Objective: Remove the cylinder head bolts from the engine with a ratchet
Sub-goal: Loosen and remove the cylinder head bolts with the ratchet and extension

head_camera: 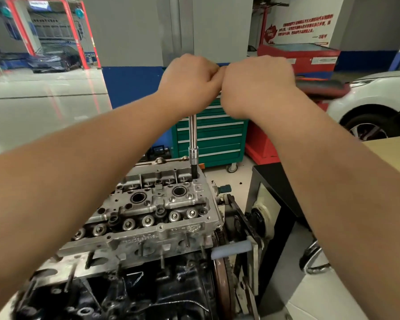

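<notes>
The cylinder head (148,211) sits on the engine block (125,294) at six o'clock. The ratchet extension (192,135) stands in the far-corner bolt hole; left hand (189,84) and right hand (254,86) clench its top at twelve o'clock. Removal seems underway; bolts remaining cannot be told.

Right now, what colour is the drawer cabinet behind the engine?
Green, the drawer cabinet; the head view shows it.

Single head-mounted wide-angle view, looking forward and down over both forearms. Close range: cylinder head (157,211) fills lower centre, hands meet at upper centre. Edges distorted; workshop floor, green tool cabinet (215,139) behind. No second view to overlap.
</notes>
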`<state>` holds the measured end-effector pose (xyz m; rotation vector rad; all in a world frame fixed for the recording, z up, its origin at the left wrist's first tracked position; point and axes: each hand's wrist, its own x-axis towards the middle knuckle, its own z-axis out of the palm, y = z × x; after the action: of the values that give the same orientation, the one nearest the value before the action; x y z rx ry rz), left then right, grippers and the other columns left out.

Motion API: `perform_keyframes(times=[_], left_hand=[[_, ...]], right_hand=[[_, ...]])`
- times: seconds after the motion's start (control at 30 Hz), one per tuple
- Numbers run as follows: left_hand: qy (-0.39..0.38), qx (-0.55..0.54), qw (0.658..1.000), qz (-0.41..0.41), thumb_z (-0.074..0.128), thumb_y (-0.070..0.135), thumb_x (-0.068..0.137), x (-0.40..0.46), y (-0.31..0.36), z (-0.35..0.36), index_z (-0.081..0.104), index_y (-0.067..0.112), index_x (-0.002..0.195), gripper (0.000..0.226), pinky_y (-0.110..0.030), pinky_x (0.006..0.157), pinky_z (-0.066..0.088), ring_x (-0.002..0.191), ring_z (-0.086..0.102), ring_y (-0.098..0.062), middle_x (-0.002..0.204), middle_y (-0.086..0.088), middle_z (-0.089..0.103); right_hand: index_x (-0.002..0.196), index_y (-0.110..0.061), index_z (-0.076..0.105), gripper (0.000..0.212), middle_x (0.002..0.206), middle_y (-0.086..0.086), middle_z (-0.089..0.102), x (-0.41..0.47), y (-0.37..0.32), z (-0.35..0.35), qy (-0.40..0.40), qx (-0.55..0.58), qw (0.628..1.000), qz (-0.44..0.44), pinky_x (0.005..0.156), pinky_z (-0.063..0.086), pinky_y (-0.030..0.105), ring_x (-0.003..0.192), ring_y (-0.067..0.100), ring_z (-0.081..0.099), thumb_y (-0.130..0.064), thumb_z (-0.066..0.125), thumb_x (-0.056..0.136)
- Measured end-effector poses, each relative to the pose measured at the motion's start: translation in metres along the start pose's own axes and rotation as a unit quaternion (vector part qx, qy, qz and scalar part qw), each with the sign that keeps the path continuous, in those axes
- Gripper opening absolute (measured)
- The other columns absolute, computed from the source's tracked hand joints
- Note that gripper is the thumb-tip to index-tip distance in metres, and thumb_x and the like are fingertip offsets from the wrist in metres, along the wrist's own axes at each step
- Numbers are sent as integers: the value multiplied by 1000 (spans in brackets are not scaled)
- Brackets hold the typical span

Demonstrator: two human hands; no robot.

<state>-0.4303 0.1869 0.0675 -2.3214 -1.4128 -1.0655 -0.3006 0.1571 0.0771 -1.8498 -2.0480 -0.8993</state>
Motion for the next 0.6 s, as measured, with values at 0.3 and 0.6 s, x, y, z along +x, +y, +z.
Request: perform_keyframes(times=[0.3,0.6], left_hand=[[-25,148,989,10,37,29,109,2,-14,-6,50,9,66,49,-35,56,30,61,47,-31,60,-10,45],[-34,-71,996,40,43,30,109,-3,-9,1,49,15,58,53,-39,57,37,52,42,-21,56,-8,50]], right_hand=[[91,-17,57,4,83,5,57,28,-7,9,-49,40,997,-40,68,41,40,74,31,55,-17,54,93],[68,-19,38,25,66,3,40,-7,18,1,-11,5,999,-34,51,32,32,55,24,38,-20,51,89]])
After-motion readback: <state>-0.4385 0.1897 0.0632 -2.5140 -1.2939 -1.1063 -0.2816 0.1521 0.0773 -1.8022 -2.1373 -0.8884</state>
